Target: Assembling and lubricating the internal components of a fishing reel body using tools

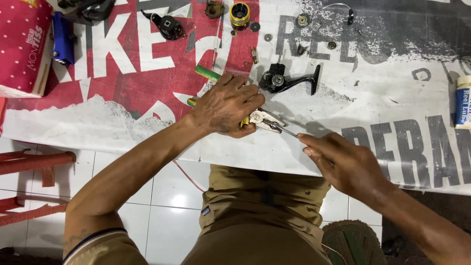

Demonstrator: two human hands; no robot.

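Note:
My left hand (226, 105) grips a pair of pliers (263, 119) with green and yellow handles (206, 73), its metal jaws pointing right. The jaws clamp one end of a thin metal rod (286, 130). My right hand (343, 163) pinches the rod's other end between fingertips. Both hands work over a printed banner (382, 98) spread on the table. Just beyond the pliers lies a black fishing reel body with its foot (288, 80).
Small reel parts lie along the far edge: a gold spool (239, 14), a black rotor piece (168, 26), washers and bearings (303, 20). A red tissue box (22, 46) and a blue object (63, 38) sit far left. A grease tub (462, 101) stands at right. A red stool (34, 164) stands below left.

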